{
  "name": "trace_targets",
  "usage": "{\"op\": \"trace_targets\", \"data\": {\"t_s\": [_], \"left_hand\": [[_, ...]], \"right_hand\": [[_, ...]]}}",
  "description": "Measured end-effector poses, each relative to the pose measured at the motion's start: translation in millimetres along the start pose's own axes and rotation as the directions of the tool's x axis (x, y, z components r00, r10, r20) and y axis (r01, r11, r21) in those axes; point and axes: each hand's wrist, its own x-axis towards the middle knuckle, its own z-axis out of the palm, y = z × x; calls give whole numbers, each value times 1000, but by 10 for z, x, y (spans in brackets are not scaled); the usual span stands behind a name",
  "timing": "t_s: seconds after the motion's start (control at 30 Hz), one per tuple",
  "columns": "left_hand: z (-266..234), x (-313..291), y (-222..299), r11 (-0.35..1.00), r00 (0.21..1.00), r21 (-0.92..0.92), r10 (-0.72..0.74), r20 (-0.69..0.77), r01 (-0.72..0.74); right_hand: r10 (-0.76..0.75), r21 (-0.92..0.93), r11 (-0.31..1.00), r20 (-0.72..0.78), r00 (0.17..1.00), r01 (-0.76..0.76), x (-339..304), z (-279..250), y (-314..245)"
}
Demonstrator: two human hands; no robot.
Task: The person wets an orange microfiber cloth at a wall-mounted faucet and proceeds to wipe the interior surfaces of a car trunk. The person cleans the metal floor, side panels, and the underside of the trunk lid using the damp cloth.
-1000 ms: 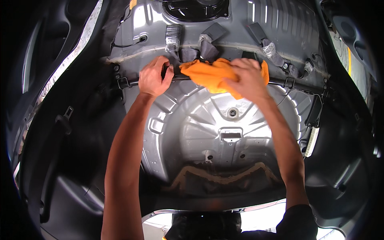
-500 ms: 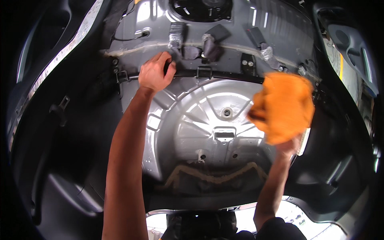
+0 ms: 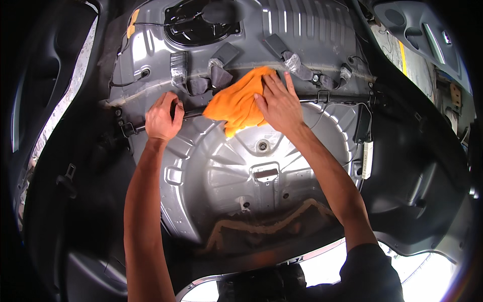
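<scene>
My left hand [image 3: 164,117] is closed with curled fingers over a black crossbar [image 3: 193,114], left of the middle. The bar runs across the metal floor of a car's rear compartment. To its right, my right hand [image 3: 279,103] holds a bright orange cloth [image 3: 238,100] against the floor panel and bar. The fingers of that hand stretch over the cloth's right edge, with the thumb on its near side; the fingertips are partly sunk in the folds. The cloth spreads leftward and hides the bar's middle.
Nearer me lies a round silver spare-wheel well [image 3: 221,166] with a central hole. Grey belt buckles [image 3: 221,75], partly wrapped in clear film, lie beyond the bar. A black round cover [image 3: 201,27] sits at the far side. Dark trim panels [image 3: 417,151] flank both sides; a white-labelled cable part [image 3: 368,160] hangs right.
My right hand has swung the orange cloth from the right side to the middle and laid it by the bar. My left hand stays on the bar while the view has shifted.
</scene>
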Motion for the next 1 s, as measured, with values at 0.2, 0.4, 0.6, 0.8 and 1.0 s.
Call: {"op": "trace_targets", "data": {"t_s": [0.2, 0.4, 0.6, 0.8, 1.0], "left_hand": [[60, 41, 53, 1000, 1000, -15, -15, 22, 15], [4, -16, 43, 999, 1000, -34, -9, 2, 9], [3, -63, 24, 998, 998, -17, -54, 36, 55], [17, -28, -22, 1000, 1000, -20, -23, 19, 24], [83, 46, 47, 1000, 1000, -30, 3, -13, -3]], "right_hand": [[233, -241, 944, 1, 973, -226, 238, 179, -350], [465, 581, 760, -171, 869, -292, -972, -472, -203], [568, 723, 637, -205, 797, -268, -516, -653, 201], [-10, -113, 993, -289, 957, -24, -72, 100, 215], [85, -3, 996, -168, 982, -87, 185, -35, 432]]}}
